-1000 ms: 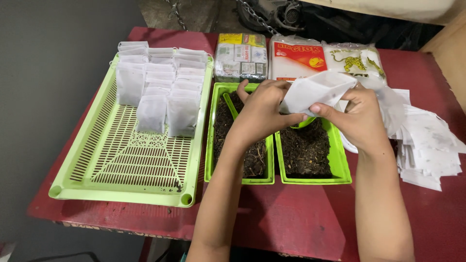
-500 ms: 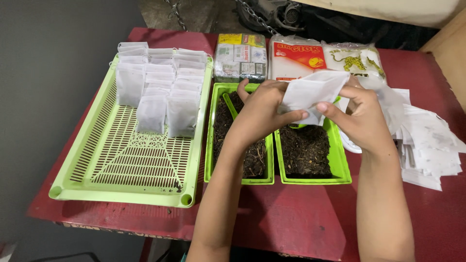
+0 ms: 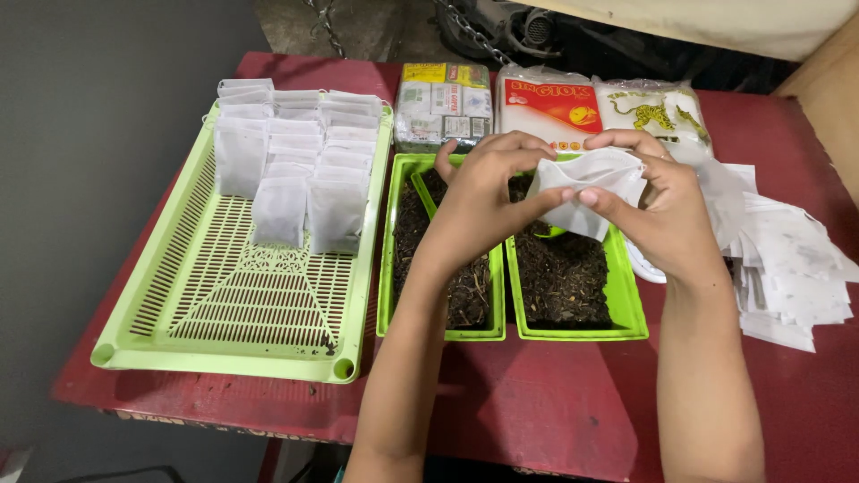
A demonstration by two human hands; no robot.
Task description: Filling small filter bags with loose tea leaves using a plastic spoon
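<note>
Right now both hands meet over the two small green trays of dark loose material: the left hand and right hand each pinch the small white pouch between fingertips, holding it just above the right-hand tray, with filled pouches standing in the slotted basket at left.

3 pkgs at table's back edge: green-yellow block, red-white bag, clear bag
</note>
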